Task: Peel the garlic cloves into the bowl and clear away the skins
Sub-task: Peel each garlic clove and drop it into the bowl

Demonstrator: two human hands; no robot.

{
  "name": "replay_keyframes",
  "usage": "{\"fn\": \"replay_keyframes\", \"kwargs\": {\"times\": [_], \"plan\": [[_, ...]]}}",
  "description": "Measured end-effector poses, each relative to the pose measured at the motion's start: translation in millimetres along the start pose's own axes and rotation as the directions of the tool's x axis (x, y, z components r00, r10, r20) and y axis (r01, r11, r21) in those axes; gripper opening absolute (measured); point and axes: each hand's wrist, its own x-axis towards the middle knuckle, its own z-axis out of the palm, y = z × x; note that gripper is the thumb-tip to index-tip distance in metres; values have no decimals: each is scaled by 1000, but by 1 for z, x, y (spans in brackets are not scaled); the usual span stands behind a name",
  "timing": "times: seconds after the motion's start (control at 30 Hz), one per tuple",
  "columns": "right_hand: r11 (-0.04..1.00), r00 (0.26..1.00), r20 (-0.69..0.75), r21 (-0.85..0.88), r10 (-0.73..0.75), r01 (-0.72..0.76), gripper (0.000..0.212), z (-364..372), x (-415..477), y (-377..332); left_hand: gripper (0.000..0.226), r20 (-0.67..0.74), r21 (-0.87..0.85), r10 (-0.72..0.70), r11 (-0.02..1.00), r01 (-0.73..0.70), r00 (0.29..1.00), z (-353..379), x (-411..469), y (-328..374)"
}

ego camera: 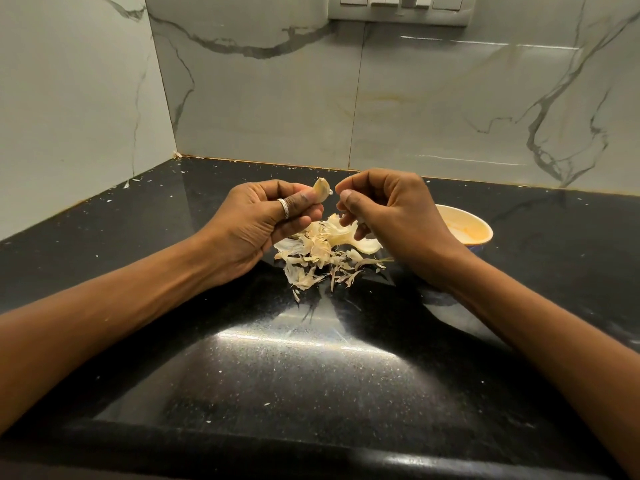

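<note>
- Nearest the viewer: two bare forearms come in from the lower corners, the left forearm and the right forearm, both above the black speckled countertop.
- Left hand: raised off the counter with its fingers curled. Thumb and forefinger pinch a garlic clove by its lower end, pointed tip upward. A silver ring sits on one finger.
- Right hand: raised to the same height, just right of the clove. The fingers are curled and the thumb and forefinger tips are drawn close together beside the clove. Cannot tell whether a shred of skin is caught between them.
- Clove: pale yellow, held in the air between the two hands, above the counter and not in the bowl.
- Pile of skins: loose, papery, cream-coloured scraps on the counter directly below and between the hands. A few thin strands trail toward the viewer.
- Bowl: stands on the counter behind the right hand, partly hidden by the wrist. The interior is pale with an orange tint, and its contents cannot be made out.
- Countertop: small white flecks are scattered across it, and a bright glare band lies near the front.
- Marble-veined wall: it rises behind the counter and returns along the left side.
- Switch plate: mounted at the top edge of the wall.
</note>
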Motion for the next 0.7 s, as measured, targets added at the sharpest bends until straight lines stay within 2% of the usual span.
{"fn": "replay_keyframes", "kwargs": {"times": [0.33,0.7], "plan": [[961,979,-25,-200,-202,193,9,6,-1,2,22,33,49,10,999,-12,999,-1,0,-2],[944,970,-99,-272,-223,189,9,8,-1,4,24,40,48,2,999,-4,999,-1,0,-2]]}}
